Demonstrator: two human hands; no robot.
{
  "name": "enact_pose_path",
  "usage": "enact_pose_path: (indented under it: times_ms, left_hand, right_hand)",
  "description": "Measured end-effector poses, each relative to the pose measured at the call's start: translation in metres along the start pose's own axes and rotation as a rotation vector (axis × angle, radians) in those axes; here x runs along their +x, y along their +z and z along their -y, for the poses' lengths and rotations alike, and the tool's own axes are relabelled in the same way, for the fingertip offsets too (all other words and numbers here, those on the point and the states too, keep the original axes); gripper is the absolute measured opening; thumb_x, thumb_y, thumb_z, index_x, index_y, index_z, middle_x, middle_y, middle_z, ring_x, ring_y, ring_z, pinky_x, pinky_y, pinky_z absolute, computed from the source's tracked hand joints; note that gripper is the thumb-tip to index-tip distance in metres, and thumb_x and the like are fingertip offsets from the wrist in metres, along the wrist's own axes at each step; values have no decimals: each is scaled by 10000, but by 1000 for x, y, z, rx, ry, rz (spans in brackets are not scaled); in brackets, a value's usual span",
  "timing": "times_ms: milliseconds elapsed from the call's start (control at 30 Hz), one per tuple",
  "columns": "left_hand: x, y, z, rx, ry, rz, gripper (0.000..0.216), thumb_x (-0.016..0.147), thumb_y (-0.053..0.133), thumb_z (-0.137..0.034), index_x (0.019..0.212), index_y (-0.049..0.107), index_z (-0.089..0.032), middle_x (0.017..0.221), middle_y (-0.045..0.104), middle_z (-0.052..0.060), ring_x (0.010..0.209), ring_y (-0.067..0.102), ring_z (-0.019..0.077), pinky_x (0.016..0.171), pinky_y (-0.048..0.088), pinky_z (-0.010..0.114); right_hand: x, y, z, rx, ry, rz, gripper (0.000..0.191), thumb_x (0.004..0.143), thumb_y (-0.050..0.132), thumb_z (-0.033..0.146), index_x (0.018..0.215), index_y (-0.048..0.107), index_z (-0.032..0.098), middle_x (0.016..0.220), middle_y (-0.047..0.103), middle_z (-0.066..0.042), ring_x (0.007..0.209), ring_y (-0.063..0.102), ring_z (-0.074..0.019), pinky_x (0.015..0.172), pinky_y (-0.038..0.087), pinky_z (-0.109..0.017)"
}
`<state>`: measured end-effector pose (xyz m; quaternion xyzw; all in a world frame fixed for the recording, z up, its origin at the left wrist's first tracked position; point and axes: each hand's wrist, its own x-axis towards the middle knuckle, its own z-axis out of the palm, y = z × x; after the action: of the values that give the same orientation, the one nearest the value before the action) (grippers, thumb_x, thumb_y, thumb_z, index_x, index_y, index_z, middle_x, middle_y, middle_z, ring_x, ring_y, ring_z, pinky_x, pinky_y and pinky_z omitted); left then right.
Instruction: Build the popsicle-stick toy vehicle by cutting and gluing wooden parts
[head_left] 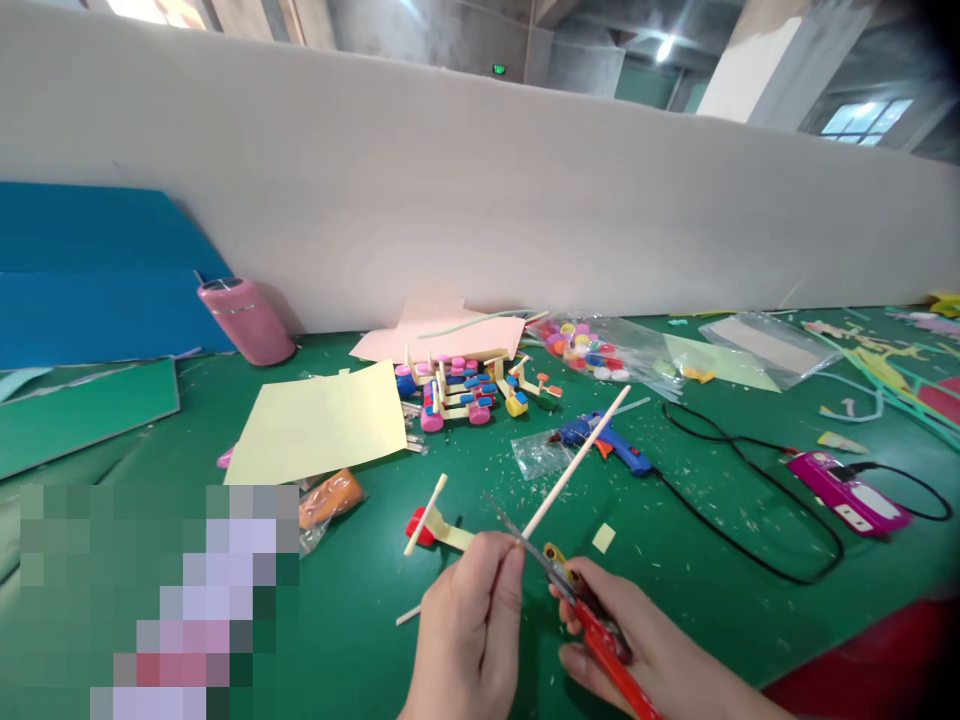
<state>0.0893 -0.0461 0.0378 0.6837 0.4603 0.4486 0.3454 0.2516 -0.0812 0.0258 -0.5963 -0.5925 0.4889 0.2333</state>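
Note:
My left hand pinches a long thin wooden stick that slants up to the right. My right hand grips red-handled scissors; their blades meet the stick just above my left fingers. A small piece with a red cap and pale sticks lies on the green table just beyond my left hand. A small yellow paper square lies near the scissors.
A blue glue gun with a black cord lies behind the stick. Small bottle-cap cars, a yellow sheet, a bag of caps, a pink tumbler, a pink tool and a white partition surround the area.

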Motion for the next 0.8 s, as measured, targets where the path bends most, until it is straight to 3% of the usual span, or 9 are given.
enact_pose_path:
  times_ms: [200, 333, 533, 600, 667, 800]
  left_hand:
    - [-2, -1, -4, -225, -269, 68, 242, 841, 450, -320, 651, 503, -180, 540, 395, -48, 494, 341, 93, 462, 283, 203]
    - [-2, -1, -3, -492, -449, 57, 297, 827, 476, -387, 619, 473, -175, 491, 341, -61, 477, 298, 85, 455, 232, 210]
    - [3, -1, -5, -823, -575, 184, 269, 808, 495, -403, 658, 480, -180, 398, 230, -110, 382, 198, 61, 418, 205, 206]
    - [3, -4, -5, -690, -529, 198, 271, 839, 440, -389, 666, 475, -184, 421, 244, -100, 388, 221, 69, 413, 214, 205]
    - [2, -6, -4, -376, -368, 186, 246, 861, 408, -333, 681, 481, -183, 477, 351, -63, 429, 309, 87, 429, 257, 206]
    - [2, -6, 7, 279, 199, 60, 167, 838, 395, -119, 704, 469, -186, 580, 507, -4, 499, 435, 120, 488, 344, 218]
  right_hand:
    - [-2, -1, -1, -63, 20, 74, 288, 711, 559, 225, 995, 530, 190, 747, 584, -10, 788, 556, -179, 712, 473, -266]
    - [2, -3, 5, -39, 22, 102, 295, 711, 558, 206, 1000, 504, 182, 730, 560, 2, 779, 543, -173, 694, 466, -254]
    - [-1, -4, 6, -72, 33, 112, 264, 710, 561, 219, 963, 493, 187, 778, 578, -5, 695, 529, -150, 637, 454, -237]
    - [-2, -4, 5, -96, 42, 107, 249, 703, 551, 204, 947, 501, 189, 775, 588, -15, 692, 537, -157, 621, 448, -235]
    - [-3, -5, 5, -114, 41, 125, 233, 696, 544, 199, 926, 509, 190, 736, 592, -22, 706, 552, -177, 610, 445, -242]
    - [-3, -5, 9, -146, 38, 57, 209, 695, 547, 214, 900, 512, 194, 678, 590, -17, 750, 564, -207, 663, 439, -274]
